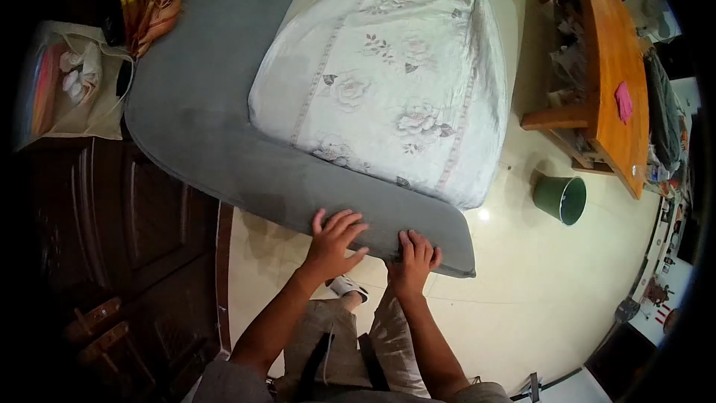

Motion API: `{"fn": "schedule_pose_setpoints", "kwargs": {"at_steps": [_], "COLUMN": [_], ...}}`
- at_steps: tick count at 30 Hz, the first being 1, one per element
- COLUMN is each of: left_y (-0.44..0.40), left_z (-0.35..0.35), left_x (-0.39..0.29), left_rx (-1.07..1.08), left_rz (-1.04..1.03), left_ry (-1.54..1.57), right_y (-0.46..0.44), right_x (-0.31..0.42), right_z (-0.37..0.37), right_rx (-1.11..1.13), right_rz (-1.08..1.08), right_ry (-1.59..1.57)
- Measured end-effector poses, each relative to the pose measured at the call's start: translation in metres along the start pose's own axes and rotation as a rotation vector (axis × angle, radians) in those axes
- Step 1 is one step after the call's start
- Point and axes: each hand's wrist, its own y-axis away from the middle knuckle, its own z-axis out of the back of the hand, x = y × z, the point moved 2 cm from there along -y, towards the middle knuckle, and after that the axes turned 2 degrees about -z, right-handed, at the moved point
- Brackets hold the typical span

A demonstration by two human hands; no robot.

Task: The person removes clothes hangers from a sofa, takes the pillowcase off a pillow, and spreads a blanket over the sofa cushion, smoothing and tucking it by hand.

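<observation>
A long grey padded piece [216, 145], which looks like part of a sofa or bed, curves from the upper left down to a corner in front of me. My left hand [333, 245] rests on its near edge with fingers spread and thumb apart. Just to the right, my right hand [415, 260] has bent fingers over the same edge, near the corner; its thumb is partly hidden. Beyond both hands, and touching neither, a white floral cloth [380, 89] is spread along the inner side of the grey padding, bunched at its far end.
Dark carved wooden doors [160, 213] stand at left, below an open bag [93, 116] of cloth items. At right are a green bin [553, 198] on the pale tiled floor [514, 306] and an orange wooden table [613, 86] with a pink cloth [623, 102] on it.
</observation>
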Motion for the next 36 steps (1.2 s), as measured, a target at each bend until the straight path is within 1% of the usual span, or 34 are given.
{"fn": "schedule_pose_setpoints", "kwargs": {"at_steps": [4,5,8,9,12,16,17,18,21,24,25,28,31,33,34,36], "left_y": [0.001,-0.002,-0.002,-0.002,-0.006,-0.015,-0.016,-0.018,-0.013,-0.017,-0.014,-0.014,-0.017,-0.016,-0.025,-0.028], "left_z": [0.023,0.029,0.023,0.021,0.022,0.020,0.020,0.018,0.019,0.019,0.017,0.011,0.005,-0.008,-0.017,-0.066], "left_x": [0.031,0.034,0.055,0.060,0.065,0.072,0.074,0.076,0.073,0.070,0.071,0.072,0.057,0.012,-0.010,-0.038], "left_rx": [-0.232,-0.306,-0.302,-0.343,-0.391,-0.400,-0.412,-0.425,-0.402,-0.493,-0.431,-0.432,-0.381,-0.366,-0.375,-0.220], "left_rz": [0.129,0.129,0.102,0.093,0.103,-0.025,-0.046,-0.071,-0.023,-0.085,-0.042,0.014,0.174,0.135,0.110,0.067], "left_ry": [-0.189,-0.215,-0.158,-0.158,-0.149,-0.183,-0.190,-0.201,-0.302,-0.252,-0.312,-0.295,-0.394,-0.392,-0.396,-0.214], "right_y": [-0.008,-0.008,-0.008,-0.008,-0.014,-0.030,-0.031,-0.040,-0.027,-0.022,-0.022,-0.020,-0.023,-0.018,-0.020,-0.023], "right_x": [-0.002,-0.002,-0.005,-0.009,-0.006,0.000,-0.002,-0.001,0.005,0.000,0.000,-0.003,-0.003,-0.008,-0.013,-0.028], "right_z": [0.002,0.004,0.014,0.013,0.017,0.031,0.028,0.026,0.033,0.026,0.027,0.025,0.022,0.021,0.019,0.019], "right_rx": [0.030,0.046,0.082,0.098,0.159,0.264,0.303,0.276,0.250,0.240,0.214,0.189,0.194,0.226,0.261,0.336], "right_rz": [0.053,0.063,0.178,0.209,0.140,0.137,0.158,0.178,0.170,0.168,0.185,0.210,0.200,0.218,0.180,0.105], "right_ry": [-0.004,-0.012,-0.057,-0.077,-0.144,-0.139,-0.083,-0.098,-0.166,-0.131,-0.130,-0.134,-0.136,-0.123,-0.229,-0.447]}}
